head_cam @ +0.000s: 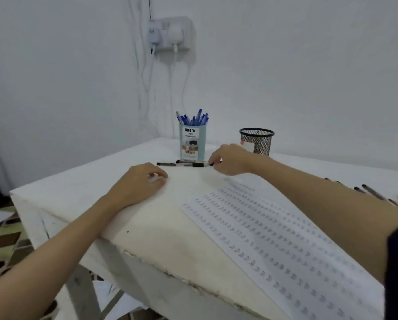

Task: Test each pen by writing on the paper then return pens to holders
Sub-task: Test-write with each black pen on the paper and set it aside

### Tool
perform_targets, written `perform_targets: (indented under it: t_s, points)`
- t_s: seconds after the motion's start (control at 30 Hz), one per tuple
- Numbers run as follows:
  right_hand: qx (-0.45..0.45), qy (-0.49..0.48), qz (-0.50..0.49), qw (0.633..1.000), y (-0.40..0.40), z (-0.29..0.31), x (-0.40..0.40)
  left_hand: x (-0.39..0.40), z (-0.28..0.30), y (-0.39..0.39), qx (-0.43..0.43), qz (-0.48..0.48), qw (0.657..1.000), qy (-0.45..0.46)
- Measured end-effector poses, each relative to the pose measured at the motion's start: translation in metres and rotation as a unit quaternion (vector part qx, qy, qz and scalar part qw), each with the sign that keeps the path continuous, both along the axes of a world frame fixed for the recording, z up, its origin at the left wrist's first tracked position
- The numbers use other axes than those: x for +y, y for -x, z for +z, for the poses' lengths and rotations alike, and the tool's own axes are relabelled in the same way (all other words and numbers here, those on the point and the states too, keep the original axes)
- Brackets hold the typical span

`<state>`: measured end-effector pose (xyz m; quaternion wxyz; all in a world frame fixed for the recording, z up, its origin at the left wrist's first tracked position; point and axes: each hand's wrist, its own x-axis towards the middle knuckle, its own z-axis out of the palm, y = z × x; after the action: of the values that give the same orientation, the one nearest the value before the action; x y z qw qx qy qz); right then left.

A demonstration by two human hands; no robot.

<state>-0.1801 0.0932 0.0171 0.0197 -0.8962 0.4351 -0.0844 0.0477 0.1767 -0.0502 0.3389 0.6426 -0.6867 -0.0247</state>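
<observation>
Head | right hand [230,159] fingers pinch black pen [198,164] | left hand [139,181] loosely curled, holding nothing | holder [192,142] label "DIY DESK ORGANIZER"

organizer [192,142] left of mesh cup [257,141] | loose pens [179,163] before organizer

Head view: worn on the head, facing forward and down
Nearness: close over the tabletop [147,227], wall behind it

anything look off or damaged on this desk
Yes. The table's near edge is chipped and ragged, its white surface flaking. The black mesh holder looks empty, while black pens lie loose before the blue organizer, where the right hand pinches one, and at the far right.
</observation>
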Motion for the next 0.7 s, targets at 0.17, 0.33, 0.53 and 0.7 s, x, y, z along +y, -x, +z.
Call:
perform_targets:
  t_s: [0.17,0.33,0.53,0.7]
  points:
    - [0.012,-0.008,0.013,1.0,-0.038,-0.027,-0.021,-0.004,-0.003,0.0,-0.017,-0.002,1.0,0.007]
    - [-0.02,0.031,0.005,0.999,-0.054,-0.042,-0.031,-0.005,-0.002,-0.004,-0.015,0.002,1.0,0.0]
    - [-0.092,0.047,-0.006,0.995,-0.06,-0.043,-0.033,-0.007,-0.005,-0.005,-0.012,-0.001,1.0,0.005]
    - [-0.09,0.023,-0.005,0.996,-0.059,-0.036,-0.022,-0.006,-0.004,-0.006,-0.02,-0.001,1.0,0.005]
